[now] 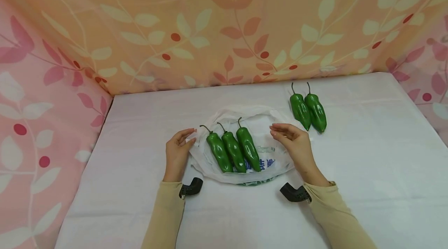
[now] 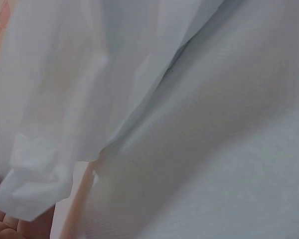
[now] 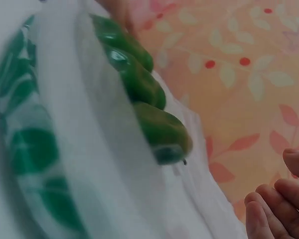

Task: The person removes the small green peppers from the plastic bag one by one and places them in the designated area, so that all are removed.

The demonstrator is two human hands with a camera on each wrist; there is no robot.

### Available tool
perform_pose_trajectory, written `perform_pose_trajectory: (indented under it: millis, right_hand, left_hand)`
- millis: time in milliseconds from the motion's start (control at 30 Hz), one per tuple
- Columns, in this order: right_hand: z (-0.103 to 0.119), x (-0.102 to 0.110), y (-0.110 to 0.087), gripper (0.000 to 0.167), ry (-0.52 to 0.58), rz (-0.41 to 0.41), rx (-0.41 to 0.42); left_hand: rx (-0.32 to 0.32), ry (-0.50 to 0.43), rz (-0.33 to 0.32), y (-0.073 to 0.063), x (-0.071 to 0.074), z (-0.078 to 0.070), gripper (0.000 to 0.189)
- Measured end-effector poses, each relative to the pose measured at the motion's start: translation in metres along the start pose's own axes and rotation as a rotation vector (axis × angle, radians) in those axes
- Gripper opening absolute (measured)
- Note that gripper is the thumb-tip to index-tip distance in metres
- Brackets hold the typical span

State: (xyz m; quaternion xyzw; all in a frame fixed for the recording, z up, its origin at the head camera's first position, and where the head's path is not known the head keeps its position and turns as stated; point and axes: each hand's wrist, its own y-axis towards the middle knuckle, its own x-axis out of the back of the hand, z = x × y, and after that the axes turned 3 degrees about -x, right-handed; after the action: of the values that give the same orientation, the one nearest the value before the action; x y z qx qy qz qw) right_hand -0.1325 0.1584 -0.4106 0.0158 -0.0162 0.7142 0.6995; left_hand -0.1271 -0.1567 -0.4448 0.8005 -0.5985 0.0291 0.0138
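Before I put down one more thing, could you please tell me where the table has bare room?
White cloth lies bare right of the two loose green peppers and right hand, and left of the left hand, toward the pink curtain. It is crowded at the plastic bag, with three green peppers in it, between both hands.

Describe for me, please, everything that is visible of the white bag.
The white bag looks like thin, crinkled plastic with blue characters and green print. It lies open on the white cloth, three green peppers in its opening. The left hand pinches its left edge; the right hand is at its right side, contact unclear.
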Motion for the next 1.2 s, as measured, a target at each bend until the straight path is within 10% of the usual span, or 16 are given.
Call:
perform_pose_trajectory:
  millis: [1200]
  right_hand:
    - [-0.024, -0.036, -0.014, 0.055, -0.304, 0.215, -0.096]
  left_hand:
    - [0.012, 0.024, -0.003, -0.001, 0.000, -0.002, 0.030]
